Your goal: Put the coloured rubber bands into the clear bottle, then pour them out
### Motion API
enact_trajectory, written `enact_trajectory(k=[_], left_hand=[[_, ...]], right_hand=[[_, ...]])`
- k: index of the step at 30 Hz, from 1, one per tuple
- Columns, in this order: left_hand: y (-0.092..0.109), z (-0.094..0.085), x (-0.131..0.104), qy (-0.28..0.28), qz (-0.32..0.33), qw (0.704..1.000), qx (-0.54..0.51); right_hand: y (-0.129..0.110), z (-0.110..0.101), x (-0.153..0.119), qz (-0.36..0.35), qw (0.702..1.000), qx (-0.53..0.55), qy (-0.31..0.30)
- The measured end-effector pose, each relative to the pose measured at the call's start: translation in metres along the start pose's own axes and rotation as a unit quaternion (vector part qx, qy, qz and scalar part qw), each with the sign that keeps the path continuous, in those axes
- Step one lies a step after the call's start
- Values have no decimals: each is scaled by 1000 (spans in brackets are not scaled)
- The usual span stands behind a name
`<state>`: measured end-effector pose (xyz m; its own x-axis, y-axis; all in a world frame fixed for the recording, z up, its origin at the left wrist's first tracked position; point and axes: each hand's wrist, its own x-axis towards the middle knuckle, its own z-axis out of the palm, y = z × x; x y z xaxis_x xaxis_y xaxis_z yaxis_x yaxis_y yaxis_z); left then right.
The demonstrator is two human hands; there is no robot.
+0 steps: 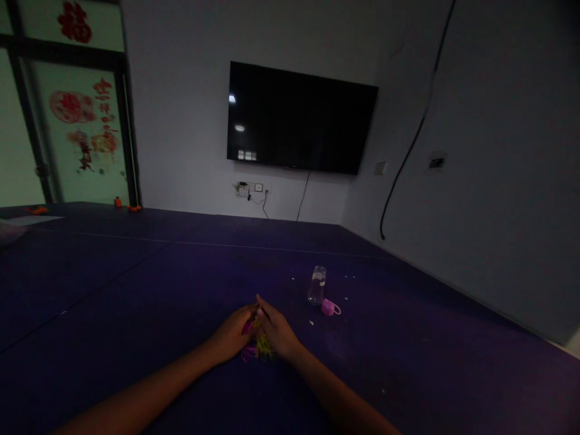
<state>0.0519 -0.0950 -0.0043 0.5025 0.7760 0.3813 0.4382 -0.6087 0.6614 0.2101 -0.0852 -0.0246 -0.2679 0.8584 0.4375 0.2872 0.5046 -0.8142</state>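
Note:
My left hand [233, 332] and my right hand [277, 333] meet low in the middle of the head view, fingertips together. Both curl around a small heap of thin pieces, some magenta and some yellow-green. Yellow-green pieces [264, 345] show below the palms, with loop-shaped pink pieces [249, 353] beside them on the purple surface. Dim light hides their exact kind, and the fingers cover part of the heap. To the right of my right hand stands a clear bottle [317, 287] without its cap. The pink cap [328, 307], with a carrying loop, lies against its base.
Small white scraps [311, 322] are scattered around the bottle on the purple floor [181, 290]. Orange objects [118, 202] sit by the glass door at far left. A television [301, 118] hangs on the wall, and a black cable [410, 148] dangles at right.

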Motion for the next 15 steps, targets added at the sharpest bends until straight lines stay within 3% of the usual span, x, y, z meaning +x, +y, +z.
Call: enact_trajectory(k=[6,9,11,15], left_hand=[[-2,-8,-10,124,-102,986,-40],[1,-13,-19,157,-128,976,-83],[2,-15,-25,146,-113,980,-67],[-3,-10,-32,43,-4,996,75]], right_hand=[[-12,-13,-10,23,982,59,179],[-18,-22,-21,33,975,25,217],[-20,-26,-28,33,976,-4,214],[-17,-22,-35,28,986,-31,164]])
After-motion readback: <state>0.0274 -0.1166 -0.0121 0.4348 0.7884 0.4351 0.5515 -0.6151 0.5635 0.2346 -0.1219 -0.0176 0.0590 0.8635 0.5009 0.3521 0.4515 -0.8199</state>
